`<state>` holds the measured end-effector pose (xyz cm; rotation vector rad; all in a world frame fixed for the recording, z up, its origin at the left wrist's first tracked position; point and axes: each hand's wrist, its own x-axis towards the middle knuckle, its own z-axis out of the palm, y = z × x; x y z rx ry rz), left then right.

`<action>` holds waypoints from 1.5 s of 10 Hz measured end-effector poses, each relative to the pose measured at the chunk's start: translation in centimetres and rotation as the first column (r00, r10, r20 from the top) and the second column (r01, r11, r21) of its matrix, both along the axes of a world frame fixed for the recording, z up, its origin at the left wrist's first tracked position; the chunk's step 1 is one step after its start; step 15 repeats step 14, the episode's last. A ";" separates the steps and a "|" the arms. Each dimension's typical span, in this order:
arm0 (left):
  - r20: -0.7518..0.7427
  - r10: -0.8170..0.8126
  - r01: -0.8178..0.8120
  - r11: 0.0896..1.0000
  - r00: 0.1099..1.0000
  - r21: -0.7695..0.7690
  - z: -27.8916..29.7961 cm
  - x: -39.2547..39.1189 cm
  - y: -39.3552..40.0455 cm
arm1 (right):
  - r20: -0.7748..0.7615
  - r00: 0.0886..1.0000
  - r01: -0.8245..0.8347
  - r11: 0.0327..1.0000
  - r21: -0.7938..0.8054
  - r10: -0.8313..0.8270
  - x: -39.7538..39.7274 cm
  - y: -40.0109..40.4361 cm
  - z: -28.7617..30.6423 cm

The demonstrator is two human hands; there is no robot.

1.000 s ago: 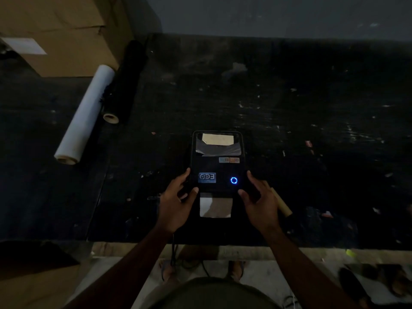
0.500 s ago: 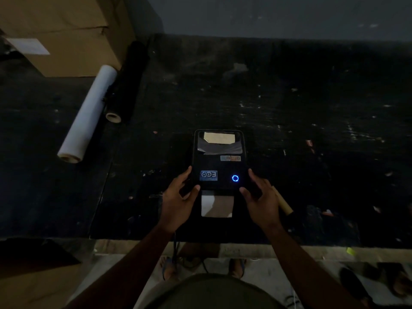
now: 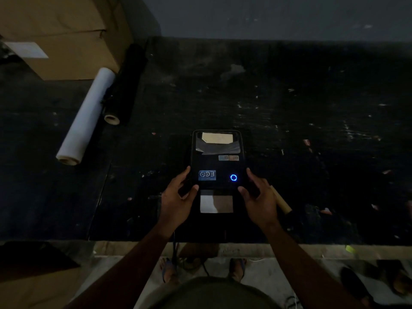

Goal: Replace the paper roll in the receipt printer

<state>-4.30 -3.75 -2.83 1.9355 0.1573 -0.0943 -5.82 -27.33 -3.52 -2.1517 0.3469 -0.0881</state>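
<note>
A black receipt printer (image 3: 217,163) lies on the dark table (image 3: 312,130), near its front edge. A blue ring light (image 3: 233,177) glows on its top. A short strip of paper (image 3: 216,204) sticks out of its front. My left hand (image 3: 178,197) grips the printer's near-left corner, thumb on top. Gripping the near-right corner is my right hand (image 3: 258,197), thumb also on top. A brown cardboard tube (image 3: 281,200) lies on the table just behind my right hand, partly hidden by it.
A long white roll (image 3: 85,117) and a black roll (image 3: 124,85) lie at the left. A cardboard box (image 3: 60,34) stands at the back left. A wall rises behind the table. A cable hangs below the table's front edge, by my feet.
Both hands stay on the printer's near corners. The view has shifted very slightly; nothing else has moved.
</note>
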 end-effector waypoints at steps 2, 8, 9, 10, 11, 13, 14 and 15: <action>-0.021 0.003 -0.004 1.000 1.000 -0.022 -0.3 0.1 0.1 | -0.010 1.000 0.009 1.000 -0.002 -0.009 0.1 0.0 -0.3; -0.040 -0.005 0.003 0.998 0.999 -0.063 0.3 -0.1 0.0 | -0.029 0.999 0.020 1.000 0.010 -0.020 0.0 0.2 0.1; -0.040 0.010 -0.013 0.997 0.999 -0.074 0.3 -0.1 -0.1 | -0.030 0.999 0.017 1.000 -0.002 -0.017 0.0 0.1 0.0; -0.058 0.019 -0.024 0.996 0.998 -0.083 0.4 -0.2 -0.2 | -0.031 0.999 0.015 1.000 -0.001 -0.015 0.0 0.2 0.0; -0.055 0.019 -0.024 0.996 0.998 -0.088 0.7 -0.2 -0.3 | -0.020 1.000 0.007 1.000 -0.010 -0.008 0.0 0.1 0.0; -0.043 -0.004 0.001 0.997 0.999 -0.076 0.6 0.0 -0.1 | -0.005 1.000 -0.013 1.000 -0.002 0.013 0.1 0.1 0.0; -0.030 -0.010 0.009 0.999 0.999 -0.045 0.7 0.1 1.0 | 0.029 1.000 -0.008 0.999 0.038 0.007 0.0 -0.7 0.1; -0.030 -0.010 0.009 0.999 0.999 -0.045 0.7 0.1 1.0 | 0.029 1.000 -0.008 0.999 0.038 0.007 0.0 -0.7 0.1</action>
